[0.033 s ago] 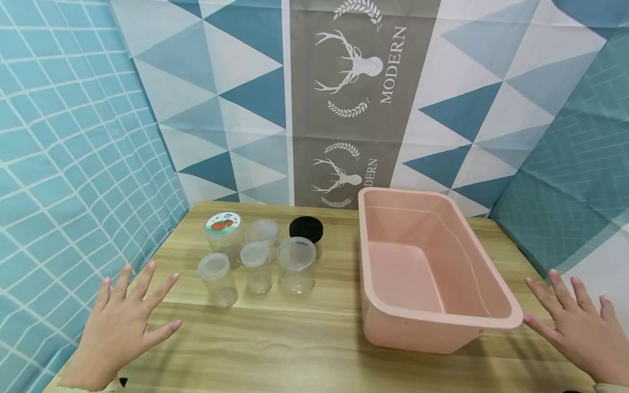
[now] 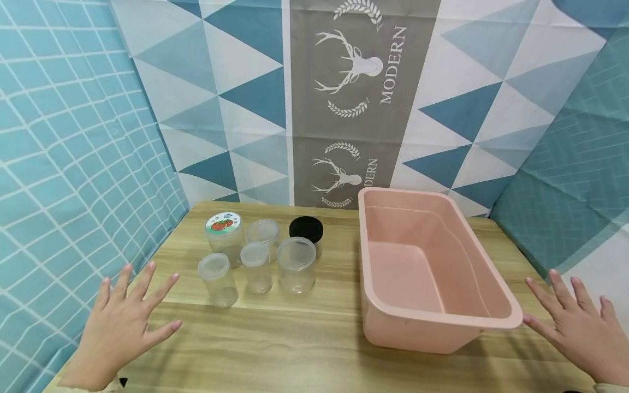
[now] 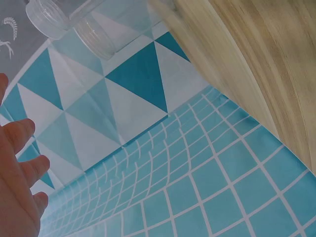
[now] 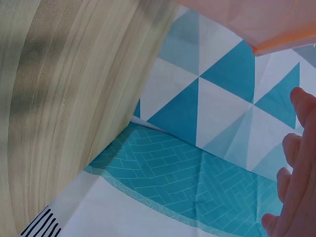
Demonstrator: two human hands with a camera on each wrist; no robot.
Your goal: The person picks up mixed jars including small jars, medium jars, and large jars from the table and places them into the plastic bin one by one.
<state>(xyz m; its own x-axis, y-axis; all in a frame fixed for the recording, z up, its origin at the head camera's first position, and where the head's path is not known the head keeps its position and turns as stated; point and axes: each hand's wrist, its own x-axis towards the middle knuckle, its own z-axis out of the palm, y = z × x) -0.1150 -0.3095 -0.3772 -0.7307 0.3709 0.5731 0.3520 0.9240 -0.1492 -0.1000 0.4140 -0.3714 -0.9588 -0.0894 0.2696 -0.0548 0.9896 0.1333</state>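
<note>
My left hand (image 2: 115, 327) is held with fingers spread at the left of the table, holding nothing. Closest to it stands a clear plastic jar (image 2: 219, 281) with a translucent lid. Behind that one is a wider jar (image 2: 224, 240) whose white lid carries a tomato picture. More clear jars, a slim one (image 2: 256, 270) and a wide one (image 2: 297, 267), stand to the right, with another jar (image 2: 263, 234) and a black-lidded jar (image 2: 306, 229) at the back. My right hand (image 2: 580, 333), fingers also spread, is beside the near right corner of a pink plastic basin (image 2: 442, 322), its thumb tip right at the rim.
The wood-grain table (image 2: 275, 344) carries the jars on the left and the basin on the right. Patterned cloth (image 2: 255, 98) hangs behind it, a blue checked cloth (image 2: 64, 136) on the left and a teal cloth (image 2: 565, 180) on the right.
</note>
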